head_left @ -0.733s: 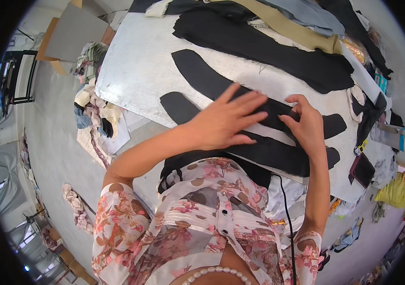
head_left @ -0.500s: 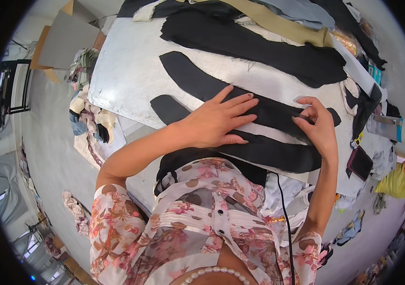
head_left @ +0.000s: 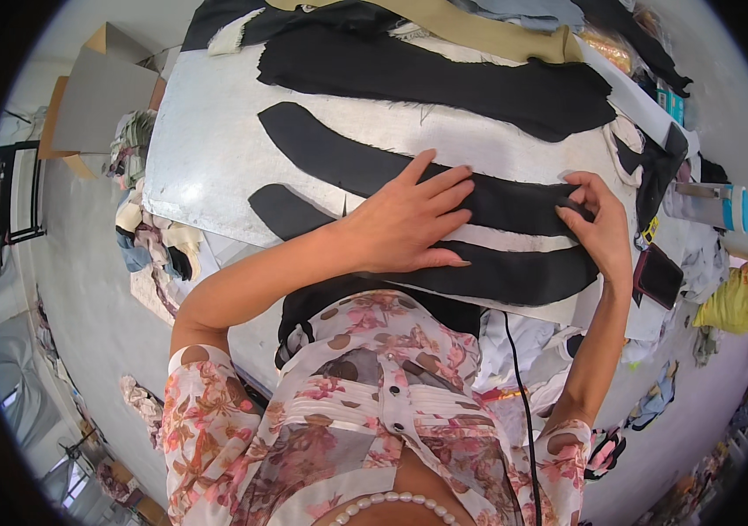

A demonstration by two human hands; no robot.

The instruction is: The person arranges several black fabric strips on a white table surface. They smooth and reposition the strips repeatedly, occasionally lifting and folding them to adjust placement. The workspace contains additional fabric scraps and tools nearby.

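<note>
Two long, curved black fabric strips lie side by side on the white tabletop [head_left: 199, 167]. My left hand [head_left: 405, 219] rests flat with fingers spread, its fingertips on the upper strip [head_left: 330, 162] and its thumb over the lower strip [head_left: 514, 273]. Thumb and fingers of my right hand [head_left: 600, 219] are pinched at the right end of the upper strip, which is partly hidden by them. Beneath my left hand and wrist, the middle of the lower strip is covered.
Farther back lies a wide black fabric piece [head_left: 435, 79] with frayed edges, and behind it a tan strip [head_left: 470, 37]. A dark phone-like rectangle [head_left: 658, 276] sits at the right. Fabric scraps [head_left: 163, 237] are heaped off the left edge. A black cord [head_left: 521, 386] hangs near my body.
My right hand has shifted outward to the upper strip's right end and its fingers have closed there. The left hand stays spread on the fabric. The whole view has shifted slightly.
</note>
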